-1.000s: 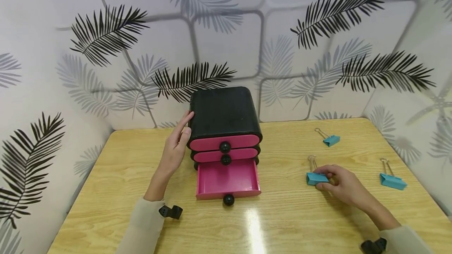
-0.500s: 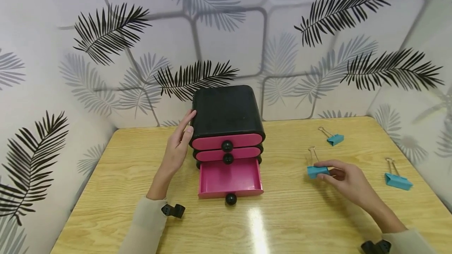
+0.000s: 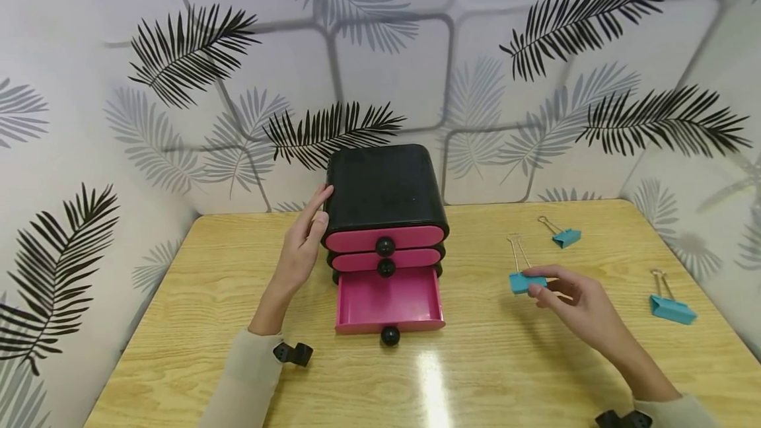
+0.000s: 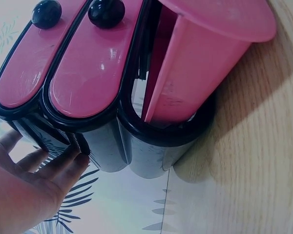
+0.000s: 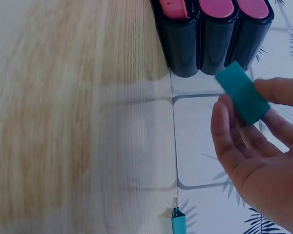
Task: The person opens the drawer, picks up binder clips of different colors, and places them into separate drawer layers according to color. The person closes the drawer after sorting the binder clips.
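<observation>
My right hand (image 3: 579, 306) pinches a blue binder clip (image 3: 526, 282) between thumb and fingers, its wire handles pointing up and away. In the right wrist view the clip (image 5: 243, 93) appears as a teal block held above the table. A black drawer unit (image 3: 383, 183) with pink drawer fronts stands at the table's middle. Its bottom drawer (image 3: 389, 302) is pulled out, and bare pink floor shows inside. The two drawers above are closed. My left hand (image 3: 299, 249) rests against the unit's left side; the left wrist view shows its fingers (image 4: 63, 165) touching the black casing.
Two more blue binder clips lie on the wooden table (image 3: 487, 362): one clip (image 3: 567, 238) towards the back, another clip (image 3: 672, 308) near the right edge. Behind the table rises a wall (image 3: 392, 71) with a leaf pattern.
My right hand has lifted the binder clip off the table and carried it slightly away from me and to the left. The left hand keeps its place on the drawer unit.
</observation>
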The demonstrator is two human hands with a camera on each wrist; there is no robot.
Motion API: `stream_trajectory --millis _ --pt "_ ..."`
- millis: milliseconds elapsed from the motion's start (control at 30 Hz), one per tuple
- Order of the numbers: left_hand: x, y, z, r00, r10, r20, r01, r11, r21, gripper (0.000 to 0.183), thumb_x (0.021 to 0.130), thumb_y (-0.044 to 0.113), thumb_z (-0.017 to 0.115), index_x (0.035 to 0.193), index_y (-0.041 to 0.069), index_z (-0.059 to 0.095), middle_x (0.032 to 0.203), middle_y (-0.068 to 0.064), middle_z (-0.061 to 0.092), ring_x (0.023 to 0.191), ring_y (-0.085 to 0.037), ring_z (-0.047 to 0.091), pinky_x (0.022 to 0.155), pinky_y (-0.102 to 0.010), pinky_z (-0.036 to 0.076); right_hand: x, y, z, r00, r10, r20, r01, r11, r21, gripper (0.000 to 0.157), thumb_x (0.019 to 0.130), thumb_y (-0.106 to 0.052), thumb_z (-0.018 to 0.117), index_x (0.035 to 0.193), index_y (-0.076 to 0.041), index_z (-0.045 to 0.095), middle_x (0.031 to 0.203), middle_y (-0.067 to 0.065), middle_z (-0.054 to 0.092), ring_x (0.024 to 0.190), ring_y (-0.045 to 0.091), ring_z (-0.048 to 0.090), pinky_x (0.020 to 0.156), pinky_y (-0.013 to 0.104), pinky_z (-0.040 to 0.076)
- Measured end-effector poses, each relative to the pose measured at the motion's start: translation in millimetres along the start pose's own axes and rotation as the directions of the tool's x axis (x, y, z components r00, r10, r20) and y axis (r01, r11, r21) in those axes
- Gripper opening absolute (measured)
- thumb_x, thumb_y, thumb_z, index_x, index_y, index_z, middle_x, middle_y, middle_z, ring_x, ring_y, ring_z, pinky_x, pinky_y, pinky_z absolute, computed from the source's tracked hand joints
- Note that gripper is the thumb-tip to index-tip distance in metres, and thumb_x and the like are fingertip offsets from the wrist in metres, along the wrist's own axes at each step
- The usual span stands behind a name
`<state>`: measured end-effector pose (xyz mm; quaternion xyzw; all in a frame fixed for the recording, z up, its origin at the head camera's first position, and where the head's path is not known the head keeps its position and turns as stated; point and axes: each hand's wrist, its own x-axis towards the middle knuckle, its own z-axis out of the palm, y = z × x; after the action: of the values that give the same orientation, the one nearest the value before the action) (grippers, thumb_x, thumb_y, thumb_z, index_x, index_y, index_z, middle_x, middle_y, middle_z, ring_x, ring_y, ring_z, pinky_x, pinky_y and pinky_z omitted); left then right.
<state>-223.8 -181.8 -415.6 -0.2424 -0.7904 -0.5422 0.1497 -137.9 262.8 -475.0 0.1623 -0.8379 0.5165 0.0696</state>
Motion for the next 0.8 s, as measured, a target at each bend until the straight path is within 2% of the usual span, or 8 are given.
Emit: stream_trajectory --millis 133,367,533,667,800 --pt "0.4 0.8 -0.3 1.000 -0.003 -0.003 0.003 1.000 0.001 0.048 0.109 0.008 0.041 0.157 0.002 0.040 0.165 -0.015 0.029 0.152 -0.029 0.028 0.122 -0.049 0.025 2.6 -2.7 4.7 0.999 -0.010 -0.035 0.009 1.000 -0.017 0.022 0.101 -0.005 0.064 0.123 -0.002 0.066 0.119 0.013 0.070 0.103 0.006 0.067 0.079 0.026 0.059" --pt "0.0 1.3 0.1 1.000 0.011 0.002 -0.011 1.000 0.008 0.048 0.109 0.007 0.042 0.156 0.000 0.040 0.164 -0.019 0.030 0.152 -0.031 0.029 0.121 -0.050 0.027 2.9 -3.1 9.7 0.997 -0.041 -0.064 0.039 0.999 -0.033 0.041 0.096 0.001 0.069 0.136 0.000 0.059 0.114 0.018 0.072 0.099 0.007 0.069 0.080 0.022 0.058" --pt "0.1 1.8 0.3 1.000 0.011 -0.002 -0.011 1.000 0.008 0.048 0.109 0.007 0.042 0.156 0.000 0.041 0.164 -0.022 0.031 0.152 -0.031 0.029 0.121 -0.050 0.027 1.5 -6.4 12.5 0.997 -0.012 -0.079 0.008 0.999 -0.051 0.041 0.094 -0.004 0.074 0.133 -0.004 0.064 0.118 0.018 0.072 0.098 0.006 0.070 0.080 0.021 0.057" --pt "0.2 2.7 0.2 1.000 0.007 -0.003 -0.007 1.000 0.010 0.048 0.109 0.007 0.042 0.156 0.000 0.041 0.164 -0.021 0.031 0.151 -0.031 0.030 0.120 -0.051 0.027 -0.9 -11.1 15.3 0.998 0.048 -0.045 -0.047 0.998 0.036 0.039 0.093 -0.006 0.076 0.131 -0.001 0.066 0.123 0.008 0.071 0.098 0.008 0.072 0.078 0.027 0.060" --pt "0.6 2.8 -0.4 1.000 0.004 -0.001 -0.004 1.000 0.012 0.048 0.109 0.007 0.042 0.156 0.000 0.041 0.164 -0.020 0.031 0.152 -0.032 0.029 0.120 -0.051 0.028 -1.6 -15.0 18.6 0.996 0.082 -0.029 -0.079 0.991 0.109 0.040 0.091 -0.004 0.077 0.130 0.001 0.067 0.122 -0.004 0.071 0.096 0.010 0.074 0.076 0.030 0.061"
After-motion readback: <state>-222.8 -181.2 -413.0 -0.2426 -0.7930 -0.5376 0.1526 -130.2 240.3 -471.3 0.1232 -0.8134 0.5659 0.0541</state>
